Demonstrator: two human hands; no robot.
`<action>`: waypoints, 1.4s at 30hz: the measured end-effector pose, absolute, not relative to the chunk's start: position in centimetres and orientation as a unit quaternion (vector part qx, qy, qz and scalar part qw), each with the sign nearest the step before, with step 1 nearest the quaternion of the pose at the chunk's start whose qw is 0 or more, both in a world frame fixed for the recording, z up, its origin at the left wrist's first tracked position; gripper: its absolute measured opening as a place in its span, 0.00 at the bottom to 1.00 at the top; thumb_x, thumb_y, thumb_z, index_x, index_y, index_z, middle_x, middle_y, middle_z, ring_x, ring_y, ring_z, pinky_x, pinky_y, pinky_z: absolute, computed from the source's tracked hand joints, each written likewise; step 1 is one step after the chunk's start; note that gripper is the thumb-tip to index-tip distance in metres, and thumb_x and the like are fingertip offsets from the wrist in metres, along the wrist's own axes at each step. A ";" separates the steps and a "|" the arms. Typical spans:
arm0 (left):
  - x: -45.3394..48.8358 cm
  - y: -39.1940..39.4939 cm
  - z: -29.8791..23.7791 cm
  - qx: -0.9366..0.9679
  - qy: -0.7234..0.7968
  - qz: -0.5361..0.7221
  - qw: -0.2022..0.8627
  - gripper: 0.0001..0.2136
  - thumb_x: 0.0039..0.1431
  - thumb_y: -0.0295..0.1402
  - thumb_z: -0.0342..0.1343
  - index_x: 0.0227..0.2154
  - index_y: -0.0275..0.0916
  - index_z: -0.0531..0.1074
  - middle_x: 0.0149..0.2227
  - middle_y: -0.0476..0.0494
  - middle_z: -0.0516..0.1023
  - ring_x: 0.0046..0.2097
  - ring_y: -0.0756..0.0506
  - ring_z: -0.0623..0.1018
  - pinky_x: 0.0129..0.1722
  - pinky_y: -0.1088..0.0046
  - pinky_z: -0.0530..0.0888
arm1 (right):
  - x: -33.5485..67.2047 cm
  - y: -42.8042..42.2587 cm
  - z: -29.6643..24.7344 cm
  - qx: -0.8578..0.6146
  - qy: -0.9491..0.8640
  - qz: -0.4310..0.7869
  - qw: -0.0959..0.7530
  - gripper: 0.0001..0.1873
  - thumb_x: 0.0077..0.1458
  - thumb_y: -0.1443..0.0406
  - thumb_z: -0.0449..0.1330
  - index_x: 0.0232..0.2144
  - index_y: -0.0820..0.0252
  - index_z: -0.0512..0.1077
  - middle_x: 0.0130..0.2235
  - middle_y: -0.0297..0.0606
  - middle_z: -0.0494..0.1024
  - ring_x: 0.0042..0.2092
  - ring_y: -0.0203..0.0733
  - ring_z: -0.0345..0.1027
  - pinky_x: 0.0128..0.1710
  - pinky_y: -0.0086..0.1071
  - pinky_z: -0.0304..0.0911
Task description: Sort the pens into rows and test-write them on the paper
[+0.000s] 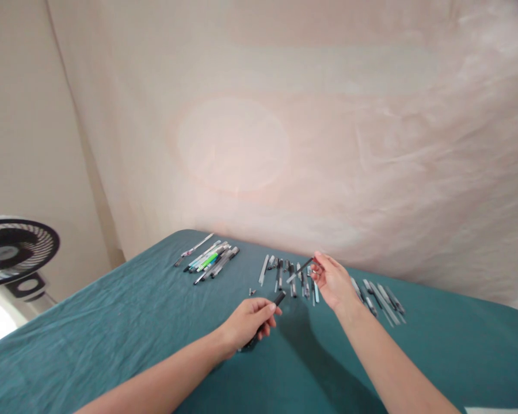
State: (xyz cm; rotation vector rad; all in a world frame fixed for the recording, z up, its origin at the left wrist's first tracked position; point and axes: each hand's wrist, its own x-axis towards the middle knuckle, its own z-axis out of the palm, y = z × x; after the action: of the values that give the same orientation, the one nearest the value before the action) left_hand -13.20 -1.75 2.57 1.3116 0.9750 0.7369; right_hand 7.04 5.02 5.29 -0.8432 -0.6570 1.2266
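Note:
My left hand (248, 322) is closed around a dark pen barrel (279, 298), whose end pokes out past my fingers toward the right. My right hand (333, 280) pinches a thin dark pen part (301, 269), held just above the table and pointing left. Under and between both hands lies a row of loose pen parts (285, 275) on the teal tablecloth (125, 322).
A bunch of whole pens (210, 260) lies at the table's far left. More grey pen pieces (384, 298) lie to the right of my right hand. A black fan (12, 248) stands off the table's left edge. A pale wall rises behind the table.

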 end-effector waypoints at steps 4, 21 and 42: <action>-13.5 -1.5 2.8 0.591 0.422 0.318 0.610 0.18 0.49 0.45 0.50 0.32 0.33 0.71 0.24 0.48 0.71 0.25 0.52 0.69 0.25 0.77 0.63 | 8.4 6.0 4.9 -0.387 -0.271 0.511 0.718 0.09 0.39 0.65 0.64 0.24 0.60 0.66 0.21 0.26 0.69 0.21 0.26 0.63 0.16 0.17 0.59; -16.5 1.9 1.4 0.426 0.486 0.514 0.564 0.24 0.45 0.49 0.53 0.39 0.35 0.71 0.20 0.55 0.60 0.19 0.56 0.60 0.18 0.81 0.55 | -1.5 4.3 -0.5 -0.489 -0.433 0.610 0.449 0.07 0.43 0.66 0.61 0.23 0.67 0.70 0.19 0.35 0.71 0.20 0.32 0.66 0.20 0.25 0.67; -12.9 -1.7 2.5 0.388 0.403 0.496 0.664 0.21 0.47 0.47 0.53 0.38 0.34 0.69 0.19 0.50 0.67 0.16 0.53 0.64 0.15 0.76 0.62 | -1.7 -1.9 2.0 -0.398 -0.585 0.553 0.441 0.14 0.46 0.57 0.58 0.27 0.61 0.62 0.21 0.29 0.67 0.21 0.32 0.63 0.16 0.24 0.61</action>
State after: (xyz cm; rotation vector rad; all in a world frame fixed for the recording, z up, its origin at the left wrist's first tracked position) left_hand -12.92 -1.73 2.46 0.8763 0.9105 1.1214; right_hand -1.75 -1.92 1.96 -0.9868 -1.4511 1.3724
